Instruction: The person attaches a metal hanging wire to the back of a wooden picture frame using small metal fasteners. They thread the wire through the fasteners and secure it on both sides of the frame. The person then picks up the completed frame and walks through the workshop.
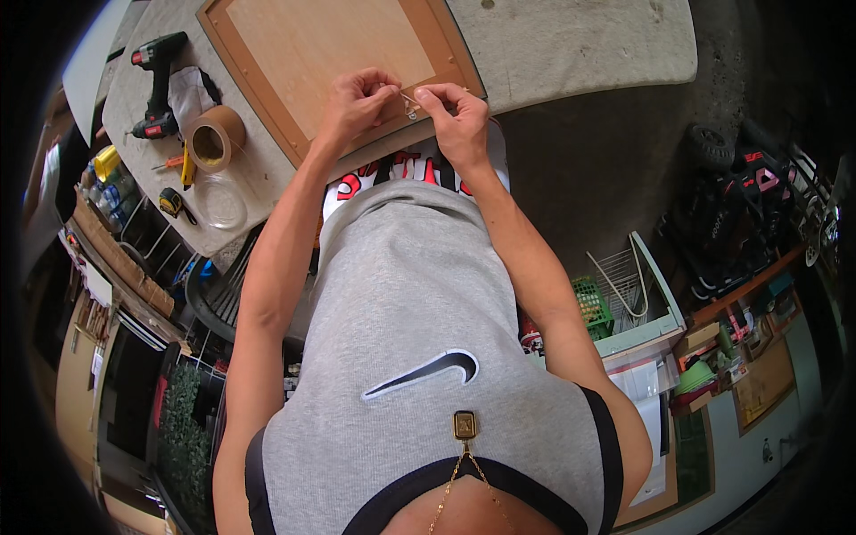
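Observation:
A framed panel (334, 45) lies back side up on the table's near edge, with a pale wooden backing and a brown border. Both my hands work at its near edge, close to the right corner. A small metal hanger (411, 114) sits on the border there. My left hand (361, 105) is closed in a pinch on a thin pale cord (407, 97) by the hanger. Thumb and forefinger pressed together, my right hand (456, 120) pinches the cord from the other side. The cord's ends are hidden by my fingers.
Left of the panel, the pale table (571, 49) holds a cordless drill (159, 85), a roll of brown tape (215, 139), a yellow cutter (188, 167), a tape measure (173, 203) and a clear plastic container (221, 201). A dark wheeled machine (749, 192) stands at right.

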The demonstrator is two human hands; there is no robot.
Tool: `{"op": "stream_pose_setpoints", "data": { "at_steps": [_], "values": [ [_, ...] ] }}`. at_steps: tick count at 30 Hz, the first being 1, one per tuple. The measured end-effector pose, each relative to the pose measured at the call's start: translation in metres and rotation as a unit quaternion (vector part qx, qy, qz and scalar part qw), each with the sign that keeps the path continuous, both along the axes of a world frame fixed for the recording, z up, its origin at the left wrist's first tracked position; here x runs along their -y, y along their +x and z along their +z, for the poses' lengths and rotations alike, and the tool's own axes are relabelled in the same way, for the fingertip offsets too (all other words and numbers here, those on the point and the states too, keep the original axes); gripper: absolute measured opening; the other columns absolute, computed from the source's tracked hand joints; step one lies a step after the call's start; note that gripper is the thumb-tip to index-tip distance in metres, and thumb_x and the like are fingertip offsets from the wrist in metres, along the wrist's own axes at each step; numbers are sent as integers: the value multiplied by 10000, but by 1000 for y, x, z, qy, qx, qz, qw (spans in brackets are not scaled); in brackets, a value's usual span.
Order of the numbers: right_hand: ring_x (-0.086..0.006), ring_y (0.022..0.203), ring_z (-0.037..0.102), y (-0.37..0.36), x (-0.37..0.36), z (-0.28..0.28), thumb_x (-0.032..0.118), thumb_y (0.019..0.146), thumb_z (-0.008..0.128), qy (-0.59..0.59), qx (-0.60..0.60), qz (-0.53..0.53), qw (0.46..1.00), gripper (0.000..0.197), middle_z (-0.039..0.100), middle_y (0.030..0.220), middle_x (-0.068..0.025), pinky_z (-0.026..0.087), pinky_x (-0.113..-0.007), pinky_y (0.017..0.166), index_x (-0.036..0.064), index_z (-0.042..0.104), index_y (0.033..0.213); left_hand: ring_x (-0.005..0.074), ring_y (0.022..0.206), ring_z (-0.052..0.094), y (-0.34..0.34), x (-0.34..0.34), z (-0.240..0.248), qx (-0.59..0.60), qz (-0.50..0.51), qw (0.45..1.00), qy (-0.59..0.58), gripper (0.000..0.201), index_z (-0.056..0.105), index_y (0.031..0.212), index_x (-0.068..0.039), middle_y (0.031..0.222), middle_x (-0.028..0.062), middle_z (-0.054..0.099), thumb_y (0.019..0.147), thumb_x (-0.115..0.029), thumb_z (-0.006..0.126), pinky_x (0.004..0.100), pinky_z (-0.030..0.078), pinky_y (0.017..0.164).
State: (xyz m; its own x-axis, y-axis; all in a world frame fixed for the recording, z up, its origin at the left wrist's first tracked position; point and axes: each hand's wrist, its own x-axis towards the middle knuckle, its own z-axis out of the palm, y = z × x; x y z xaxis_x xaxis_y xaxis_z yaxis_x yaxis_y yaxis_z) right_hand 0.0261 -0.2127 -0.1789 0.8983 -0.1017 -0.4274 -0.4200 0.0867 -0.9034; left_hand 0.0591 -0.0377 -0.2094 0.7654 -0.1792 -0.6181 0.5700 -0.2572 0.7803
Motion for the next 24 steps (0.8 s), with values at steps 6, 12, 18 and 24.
{"op": "stream_pose_setpoints", "data": {
  "at_steps": [6,12,18,24],
  "values": [
    [-74,642,580,-1,0,-2,150,841,684,-15,4,7,1000,167,664,730,-46,467,-237,604,-12,708,874,27,467,467,-3,2,0,26,15,999,34,113,673,851,-14,554,-49,501,841,-127,662,209,381,410],
    [-56,691,573,-2,-1,-1,152,864,682,-18,-4,21,1000,174,667,763,-21,457,-212,644,-19,702,893,28,430,424,-2,9,5,44,23,997,62,96,647,836,-20,557,-55,500,860,-112,661,205,317,376],
    [-86,627,577,-2,-5,-1,123,825,708,-92,71,15,993,135,660,729,-52,461,-227,591,-10,706,846,45,455,493,-2,13,8,22,70,994,75,95,671,810,-4,559,-28,528,808,-97,651,215,404,397],
    [-171,598,580,-4,-10,-6,96,778,722,-211,150,32,965,95,637,674,-80,461,-285,571,4,710,802,38,472,498,-3,12,1,15,122,991,44,74,676,804,-7,570,-31,535,794,-78,656,209,425,396]
  ]
}}
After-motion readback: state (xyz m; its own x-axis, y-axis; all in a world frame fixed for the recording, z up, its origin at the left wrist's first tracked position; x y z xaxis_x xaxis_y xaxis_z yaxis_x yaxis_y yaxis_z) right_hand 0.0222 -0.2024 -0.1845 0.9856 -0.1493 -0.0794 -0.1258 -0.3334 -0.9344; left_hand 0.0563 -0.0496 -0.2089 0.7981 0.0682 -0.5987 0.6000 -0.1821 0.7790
